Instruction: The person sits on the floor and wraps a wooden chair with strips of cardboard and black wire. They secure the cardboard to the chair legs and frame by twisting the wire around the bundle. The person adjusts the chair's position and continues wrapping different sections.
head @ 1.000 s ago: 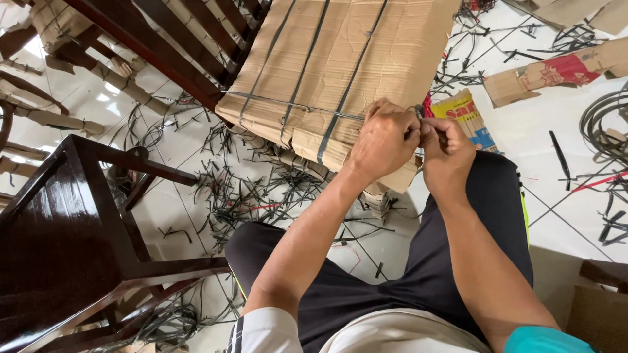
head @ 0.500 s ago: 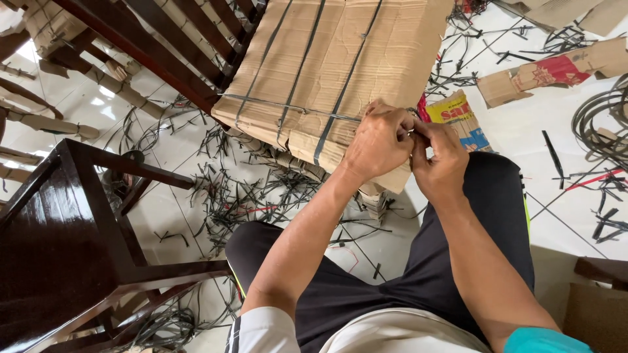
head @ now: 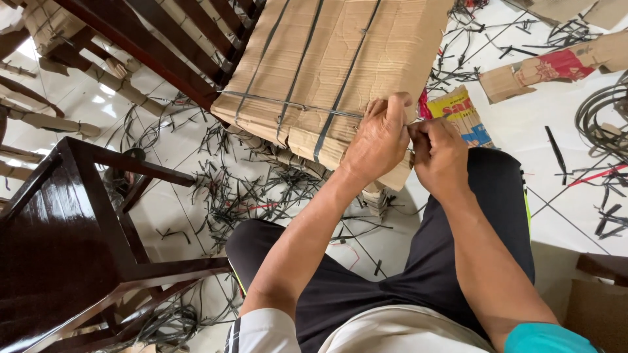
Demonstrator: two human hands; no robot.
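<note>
White tiled floor (head: 575,111) was littered with strap offcuts; both hands, left hand (head: 379,140) and right hand (head: 439,155), pinched shut on the thin dark strap (head: 288,104) around the brown cardboard-wrapped bundle (head: 340,59), at 12 o'clock.

Both hands — left hand (head: 378,140), right hand (head: 439,157) — on strapped cardboard bundle (head: 330,62); chair (head: 72,242) left, strap scraps (head: 255,189) between.
</note>
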